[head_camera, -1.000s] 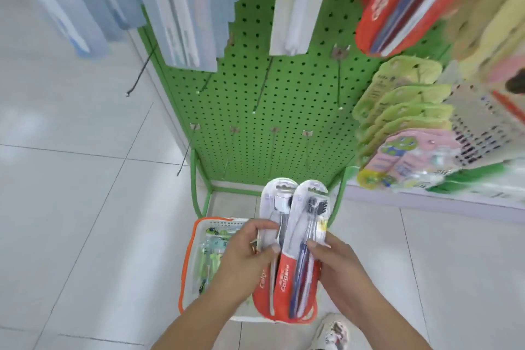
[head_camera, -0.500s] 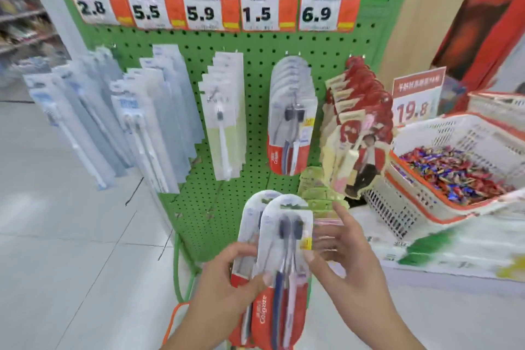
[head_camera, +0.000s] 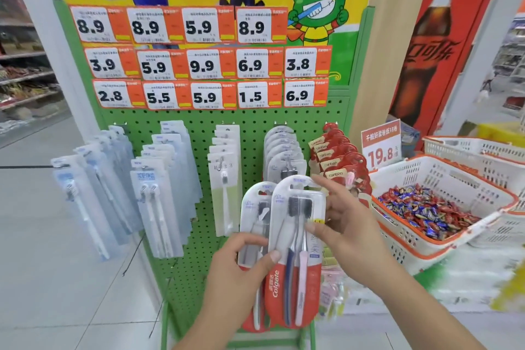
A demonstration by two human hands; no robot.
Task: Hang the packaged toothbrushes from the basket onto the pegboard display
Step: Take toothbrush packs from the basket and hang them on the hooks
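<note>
Two red-and-white toothbrush packs (head_camera: 295, 253) held upright before the green pegboard (head_camera: 252, 122), below the hanging row of like packs (head_camera: 282, 150): left hand (head_camera: 241, 267) gripping both low down, thumb across the front pack, right hand (head_camera: 345, 224) pinching that pack's right edge.

two hands (head_camera: 238, 267), two held toothbrush packs (head_camera: 295, 236), fourteen price tags (head_camera: 204, 27), five hanging rows of packs (head_camera: 159, 193), two white baskets (head_camera: 443, 179).
</note>
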